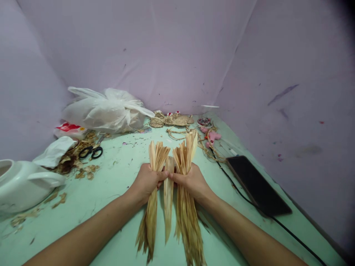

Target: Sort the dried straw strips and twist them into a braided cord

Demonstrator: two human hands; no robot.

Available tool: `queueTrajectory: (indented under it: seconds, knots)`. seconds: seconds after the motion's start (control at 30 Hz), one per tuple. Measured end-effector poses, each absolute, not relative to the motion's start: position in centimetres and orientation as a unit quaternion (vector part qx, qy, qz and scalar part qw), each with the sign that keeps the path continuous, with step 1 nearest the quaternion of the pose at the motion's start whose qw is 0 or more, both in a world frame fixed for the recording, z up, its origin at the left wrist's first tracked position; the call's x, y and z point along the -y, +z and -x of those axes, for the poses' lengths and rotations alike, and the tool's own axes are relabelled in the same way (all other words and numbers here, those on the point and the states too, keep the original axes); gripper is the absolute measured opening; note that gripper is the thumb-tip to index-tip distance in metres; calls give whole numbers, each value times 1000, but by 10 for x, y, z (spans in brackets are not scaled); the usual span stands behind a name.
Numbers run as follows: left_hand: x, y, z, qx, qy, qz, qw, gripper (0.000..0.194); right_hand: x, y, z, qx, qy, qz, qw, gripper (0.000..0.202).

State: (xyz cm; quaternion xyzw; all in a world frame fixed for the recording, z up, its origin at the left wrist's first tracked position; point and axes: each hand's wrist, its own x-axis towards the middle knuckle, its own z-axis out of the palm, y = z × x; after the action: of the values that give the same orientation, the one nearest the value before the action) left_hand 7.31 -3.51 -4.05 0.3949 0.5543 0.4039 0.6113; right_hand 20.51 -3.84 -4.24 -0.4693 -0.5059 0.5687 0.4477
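Note:
My left hand (148, 181) is closed around a bundle of dried, straw-coloured leaf strips (152, 216). A thicker bundle of the same dried strips (188, 221) is gripped in my right hand (192, 181). Between the two bundles, one single wide strip (168, 207) hangs down, pinched by both thumbs, which meet in the middle. The upper ends of both bundles fan out above my fists, and the lower ends trail toward the table's near side. Fingers behind the bundles are mostly hidden.
On the pale green table (119, 207), a white pitcher (24, 184), black-handled scissors (91, 151) and leaf scraps (85, 171) lie left. Behind are a white plastic bag (105, 111) and woven pieces (177, 120). A pink glue gun (213, 137), black cord (235, 188) and phone (257, 184) lie right.

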Motion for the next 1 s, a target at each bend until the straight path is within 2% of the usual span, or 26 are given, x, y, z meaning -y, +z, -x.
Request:
queueTrajectory:
  seconds: [0.2, 0.53, 0.63, 0.7, 0.8, 1.0]
  knots:
    - [36, -39, -74, -544, 411, -391, 618, 22, 37, -50, -206, 512, 564, 470, 446, 17]
    - [38, -42, -78, -545, 415, -401, 609, 13, 40, -45, -200, 541, 497, 506, 451, 31]
    - [39, -42, -78, -538, 406, -409, 615, 12, 37, -49, -203, 549, 462, 534, 447, 26]
    - [37, -39, -75, -516, 389, -415, 640, 18, 31, -53, -209, 537, 435, 567, 448, 19]
    - [30, -25, -61, -479, 380, -413, 675, 23, 18, -61, -220, 495, 430, 599, 459, 9]
    - [9, 28, -10, -421, 453, -339, 709, 8, 1, -62, -241, 448, 447, 620, 464, 7]
